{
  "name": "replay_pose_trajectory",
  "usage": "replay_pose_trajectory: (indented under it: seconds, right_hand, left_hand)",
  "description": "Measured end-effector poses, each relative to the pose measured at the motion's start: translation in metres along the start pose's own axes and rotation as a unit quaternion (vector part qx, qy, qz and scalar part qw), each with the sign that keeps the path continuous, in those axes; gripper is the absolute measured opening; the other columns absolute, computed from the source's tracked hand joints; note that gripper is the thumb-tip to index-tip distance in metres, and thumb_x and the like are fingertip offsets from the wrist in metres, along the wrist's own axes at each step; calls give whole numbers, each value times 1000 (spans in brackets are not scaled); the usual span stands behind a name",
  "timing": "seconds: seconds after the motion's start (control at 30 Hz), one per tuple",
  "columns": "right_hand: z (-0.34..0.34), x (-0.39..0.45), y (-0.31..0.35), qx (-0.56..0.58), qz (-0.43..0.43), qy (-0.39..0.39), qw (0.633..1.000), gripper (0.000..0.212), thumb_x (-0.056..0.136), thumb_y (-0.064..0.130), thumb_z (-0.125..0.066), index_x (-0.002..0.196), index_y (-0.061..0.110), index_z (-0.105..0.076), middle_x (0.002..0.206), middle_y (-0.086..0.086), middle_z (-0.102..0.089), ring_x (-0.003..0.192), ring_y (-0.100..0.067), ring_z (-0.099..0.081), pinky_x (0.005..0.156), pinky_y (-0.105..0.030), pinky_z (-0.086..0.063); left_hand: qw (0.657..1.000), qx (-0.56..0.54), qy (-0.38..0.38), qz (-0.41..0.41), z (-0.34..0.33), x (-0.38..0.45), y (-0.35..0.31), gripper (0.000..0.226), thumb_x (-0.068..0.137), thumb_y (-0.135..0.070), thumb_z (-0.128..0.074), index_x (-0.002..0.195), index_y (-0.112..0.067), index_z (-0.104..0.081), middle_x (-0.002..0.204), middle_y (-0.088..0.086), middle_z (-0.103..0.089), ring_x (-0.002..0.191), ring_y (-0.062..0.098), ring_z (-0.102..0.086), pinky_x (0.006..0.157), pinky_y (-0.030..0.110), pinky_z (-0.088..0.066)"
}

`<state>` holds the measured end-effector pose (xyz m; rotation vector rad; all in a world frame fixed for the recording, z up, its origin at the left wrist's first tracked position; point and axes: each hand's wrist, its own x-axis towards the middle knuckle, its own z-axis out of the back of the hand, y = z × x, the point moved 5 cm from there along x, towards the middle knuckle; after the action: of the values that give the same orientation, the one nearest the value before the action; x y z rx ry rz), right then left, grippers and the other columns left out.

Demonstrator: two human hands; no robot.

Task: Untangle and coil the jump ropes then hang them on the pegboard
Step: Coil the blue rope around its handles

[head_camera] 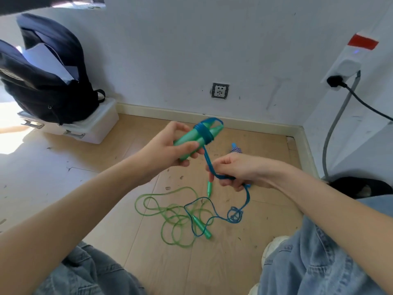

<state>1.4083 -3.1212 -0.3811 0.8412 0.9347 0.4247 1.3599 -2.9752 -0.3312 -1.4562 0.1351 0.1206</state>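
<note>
My left hand [168, 147] grips two teal jump-rope handles [191, 139] held side by side, with several turns of blue rope [205, 133] wound round them. The blue rope runs down from the handles into my right hand [238, 169], whose fingers curl round it. Past that hand the blue rope [234, 213] trails to the wooden floor and crosses a green jump rope [170, 213], which lies in loose loops with its two green handles [203, 228] beside it. No pegboard is in view.
A dark backpack [42, 77] sits on a white plastic box [93, 126] at the left wall. A small blue-and-white object [235, 149] lies on the floor behind my hands. A power strip with cables [340, 81] hangs on the right wall. My knees in jeans frame the bottom.
</note>
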Motion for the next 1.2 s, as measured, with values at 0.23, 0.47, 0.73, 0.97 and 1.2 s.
replay_pose_trajectory:
  seconds: [0.23, 0.47, 0.73, 0.97, 1.2]
  right_hand:
    - [1, -13, 24, 206, 132, 38, 969, 46, 90, 35, -52, 50, 24, -31, 49, 7, -21, 44, -10, -19, 45, -20, -25]
    - [22, -7, 23, 180, 90, -112, 973, 49, 95, 21, -46, 49, 22, -29, 41, 9, -21, 38, -8, -14, 43, -23, -12]
    - [33, -10, 12, -129, 22, -231, 964, 37, 89, 30, -57, 59, 11, -47, 54, -5, -33, 48, -15, -26, 51, -29, -21]
    - [2, -6, 3, -35, -20, -53, 998, 50, 94, 42, -44, 51, 19, -36, 40, 9, -27, 40, -10, -17, 38, -18, -17]
    - [-19, -14, 11, -5, 33, 108, 994, 49, 93, 44, -47, 51, 23, -35, 49, 7, -24, 43, -11, -15, 41, -20, -15]
  left_hand:
    - [917, 335, -214, 7, 57, 25, 22, 29, 93, -18, -50, 118, -5, -43, 92, 6, -62, 68, 13, -56, 52, 24, -44]
    - [723, 686, 82, -13, -9, 15, 63, 24, 93, -10, -49, 115, -10, -38, 97, 10, -60, 86, 30, -61, 70, 35, -47]
    - [870, 396, 259, -141, -37, -20, -3, 6, 91, -18, -55, 96, -19, -52, 77, -13, -50, 66, -1, -50, 62, 10, -37]
    - [1000, -17, 15, 11, -2, 0, 6, 12, 90, -16, -53, 98, -6, -54, 82, 4, -61, 64, 4, -61, 60, 17, -52]
    - [974, 124, -185, 44, 24, 23, 37, 18, 92, -23, -55, 82, -15, -41, 83, 0, -64, 68, 7, -64, 54, 22, -54]
